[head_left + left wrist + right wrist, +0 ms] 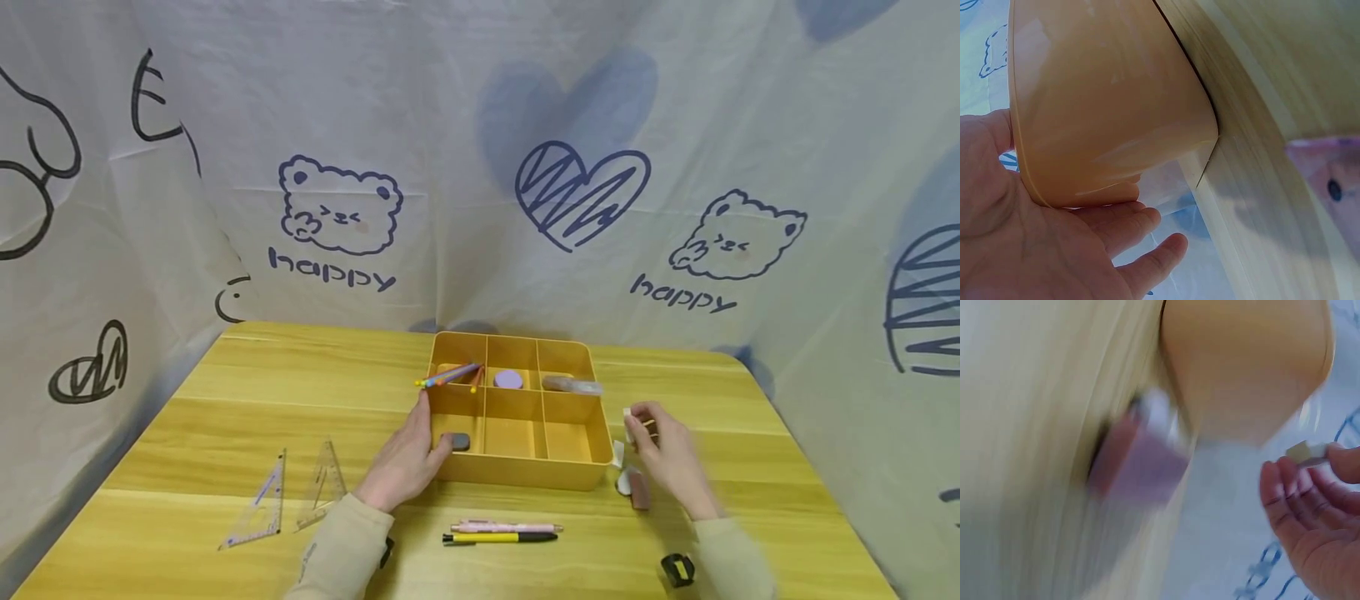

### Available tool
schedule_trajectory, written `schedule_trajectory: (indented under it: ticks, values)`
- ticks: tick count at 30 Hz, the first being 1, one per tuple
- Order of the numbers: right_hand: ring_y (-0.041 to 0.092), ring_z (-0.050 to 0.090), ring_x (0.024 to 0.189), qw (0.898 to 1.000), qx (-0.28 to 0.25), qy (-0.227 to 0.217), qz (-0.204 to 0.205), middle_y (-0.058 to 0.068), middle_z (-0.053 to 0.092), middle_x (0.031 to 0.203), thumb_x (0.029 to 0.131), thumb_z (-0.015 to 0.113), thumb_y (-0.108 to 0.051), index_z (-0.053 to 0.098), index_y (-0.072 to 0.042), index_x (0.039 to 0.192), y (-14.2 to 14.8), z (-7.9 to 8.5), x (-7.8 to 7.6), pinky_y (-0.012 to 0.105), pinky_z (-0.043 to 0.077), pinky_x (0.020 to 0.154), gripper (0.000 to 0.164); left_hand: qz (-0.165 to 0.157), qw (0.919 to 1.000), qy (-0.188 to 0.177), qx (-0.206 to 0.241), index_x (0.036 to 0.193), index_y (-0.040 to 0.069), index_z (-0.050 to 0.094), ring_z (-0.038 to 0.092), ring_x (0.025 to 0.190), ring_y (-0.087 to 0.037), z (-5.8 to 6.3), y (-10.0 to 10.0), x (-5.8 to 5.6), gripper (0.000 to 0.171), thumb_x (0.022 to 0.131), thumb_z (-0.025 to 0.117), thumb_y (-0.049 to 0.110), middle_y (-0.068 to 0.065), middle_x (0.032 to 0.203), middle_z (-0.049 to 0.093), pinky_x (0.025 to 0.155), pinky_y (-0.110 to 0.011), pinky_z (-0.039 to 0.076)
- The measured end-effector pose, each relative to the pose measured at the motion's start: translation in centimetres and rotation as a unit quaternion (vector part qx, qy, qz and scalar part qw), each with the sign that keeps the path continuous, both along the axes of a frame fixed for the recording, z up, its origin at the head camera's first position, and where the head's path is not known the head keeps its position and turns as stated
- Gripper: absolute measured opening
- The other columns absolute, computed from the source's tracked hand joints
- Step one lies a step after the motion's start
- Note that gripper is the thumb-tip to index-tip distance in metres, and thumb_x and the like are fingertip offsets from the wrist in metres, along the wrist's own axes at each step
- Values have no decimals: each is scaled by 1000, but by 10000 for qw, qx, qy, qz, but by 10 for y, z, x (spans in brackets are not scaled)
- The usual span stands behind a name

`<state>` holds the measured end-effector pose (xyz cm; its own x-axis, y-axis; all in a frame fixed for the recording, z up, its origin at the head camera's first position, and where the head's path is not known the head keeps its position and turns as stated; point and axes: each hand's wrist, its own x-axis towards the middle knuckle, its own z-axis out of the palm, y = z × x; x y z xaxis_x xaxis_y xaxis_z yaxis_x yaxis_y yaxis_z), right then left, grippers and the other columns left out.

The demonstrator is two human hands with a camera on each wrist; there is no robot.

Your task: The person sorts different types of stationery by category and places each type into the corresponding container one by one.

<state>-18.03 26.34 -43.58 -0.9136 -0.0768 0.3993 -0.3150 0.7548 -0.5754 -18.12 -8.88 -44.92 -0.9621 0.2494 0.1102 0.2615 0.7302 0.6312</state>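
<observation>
A yellow-orange divided storage box (pixel 525 473) stands on the table. My left hand (pixel 401 458) holds its left side, the thumb over the rim and the other fingers along the outer wall. Near that thumb a small grey block (pixel 460 442) lies in the front-left compartment. Just right of the box, my right hand (pixel 667 450) pinches a small white eraser (pixel 1310 453) between thumb and fingertips. Below this hand are a pink block-shaped eraser (pixel 639 490), a white rounded piece (pixel 624 482) and another white piece (pixel 618 454) close to the box's corner.
Colored pencils (pixel 453 375), a purple round item (pixel 508 380) and a clear-greyish long item (pixel 572 385) occupy the back compartments. Two pens, one pink (pixel 506 527) and one yellow-black (pixel 498 538), lie in front. Clear set squares (pixel 262 504) lie at left. A printed cloth (pixel 465 167) hangs behind.
</observation>
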Motion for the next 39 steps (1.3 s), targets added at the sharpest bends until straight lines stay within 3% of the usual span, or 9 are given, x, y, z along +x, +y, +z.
schedule_trajectory:
  ticks: [7,14,20,28,39]
  values:
    - [14,59,65,9950,95,831,542,5,64,77,94,60,-6,62,1,98,-48,11,2,37,53,55,8,-18,10000,33,-13,149,-12,4,23,138,-36,0,-1,0,76,101,43,32,-28,154,13,112,-50,27]
    - [9,54,64,9873,135,1222,1010,-1,60,74,89,66,-4,63,-3,94,-89,18,0,32,52,51,6,-16,10000,16,-2,149,-11,3,22,138,-35,1,-3,-1,76,101,43,33,-28,155,11,112,-50,27]
    - [9,53,62,9852,144,1089,1320,-3,60,75,91,65,-9,64,-5,93,-123,17,-1,31,51,51,4,-101,9999,68,-7,149,-10,2,22,137,-37,2,-4,1,86,99,45,44,-28,154,10,111,-52,27]
    - [4,51,60,9869,263,807,1371,-8,61,76,92,63,-16,65,-10,92,-154,17,-8,24,47,51,6,-144,9993,64,-325,151,-7,1,28,135,-37,0,-2,1,109,86,40,72,-25,155,11,107,-52,35]
    - [6,49,56,9904,416,509,1212,-7,60,72,93,62,-22,66,-11,89,-174,14,-21,23,45,48,12,-88,9996,-148,-236,151,-6,-1,29,135,-38,1,-2,1,108,87,49,65,-22,157,9,104,-54,38]
